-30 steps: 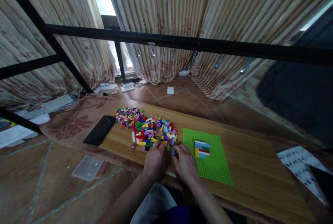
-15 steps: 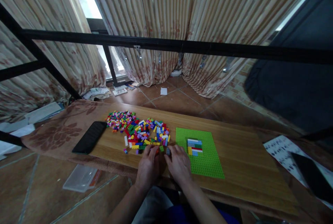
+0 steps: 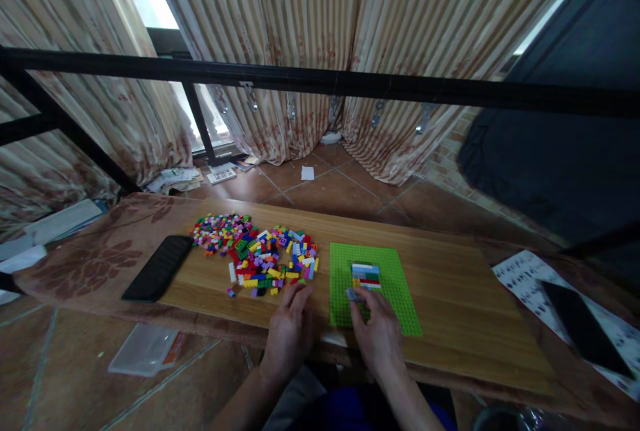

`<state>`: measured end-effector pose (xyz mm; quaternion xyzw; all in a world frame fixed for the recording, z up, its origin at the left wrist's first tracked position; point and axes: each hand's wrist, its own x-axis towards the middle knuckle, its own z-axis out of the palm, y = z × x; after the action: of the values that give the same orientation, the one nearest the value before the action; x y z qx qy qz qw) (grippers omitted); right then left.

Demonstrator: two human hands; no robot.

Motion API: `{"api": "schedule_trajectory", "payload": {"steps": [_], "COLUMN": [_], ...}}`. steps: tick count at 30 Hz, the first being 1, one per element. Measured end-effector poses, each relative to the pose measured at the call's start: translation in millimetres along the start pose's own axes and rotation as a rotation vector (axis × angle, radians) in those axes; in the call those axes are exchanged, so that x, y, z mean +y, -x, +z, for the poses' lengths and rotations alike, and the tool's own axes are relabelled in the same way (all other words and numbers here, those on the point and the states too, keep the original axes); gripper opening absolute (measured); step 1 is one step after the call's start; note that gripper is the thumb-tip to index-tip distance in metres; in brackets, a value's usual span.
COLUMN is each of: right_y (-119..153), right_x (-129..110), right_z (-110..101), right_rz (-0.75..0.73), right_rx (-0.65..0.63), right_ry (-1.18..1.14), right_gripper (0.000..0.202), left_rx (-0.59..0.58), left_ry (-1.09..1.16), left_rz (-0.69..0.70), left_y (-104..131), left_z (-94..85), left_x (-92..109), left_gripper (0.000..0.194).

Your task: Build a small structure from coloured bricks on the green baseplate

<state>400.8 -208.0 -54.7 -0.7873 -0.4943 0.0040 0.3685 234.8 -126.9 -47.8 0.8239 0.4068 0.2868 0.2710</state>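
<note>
Right hand: the right hand reaches over the baseplate, thumb and fingers clamped on a grey brick; a small pinch like this likely suits so small a part.
Grey brick: the brick is at the near left corner of the block; whether it touches the studs, I cannot tell.
Block: the built block of coloured rows sits on the baseplate, its near side partly hidden by the fingers.
Left hand: the left hand is curled at the near edge of the pile, probably to stay close to loose bricks; I cannot tell whether its fingers hold anything.
Baseplate: flat on the tabletop, right of the pile, seemingly so both lie within easy reach.
Phone: the phone lies left of the pile, apparently out of the hands' way.
</note>
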Motion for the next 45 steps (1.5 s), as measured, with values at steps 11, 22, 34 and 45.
{"api": "schedule_trajectory", "payload": {"steps": [11, 22, 34, 45], "right_y": [-30.6, -32.6, -43.4, -39.4], "right_x": [20.7, 14.9, 28.6, 33.0], "right_z": [-3.7, 5.9, -5.4, -0.1], "right_rz": [0.094, 0.028, -0.165, -0.203], "right_rx": [0.032, 0.033, -0.023, 0.01], "right_ry": [0.085, 0.207, 0.149, 0.152], "right_gripper": [0.026, 0.029, 0.029, 0.032], "left_rx": [-0.184, -0.298, -0.438, -0.424], "left_ry": [0.068, 0.043, -0.208, -0.234], "left_rz": [0.025, 0.018, 0.061, 0.07], "left_y": [-34.3, -61.4, -51.1, -46.7], "left_z": [27.9, 49.6, 52.1, 53.9], "left_x": [28.0, 32.5, 41.8, 46.3], "left_gripper": [0.038, 0.035, 0.05, 0.051]}}
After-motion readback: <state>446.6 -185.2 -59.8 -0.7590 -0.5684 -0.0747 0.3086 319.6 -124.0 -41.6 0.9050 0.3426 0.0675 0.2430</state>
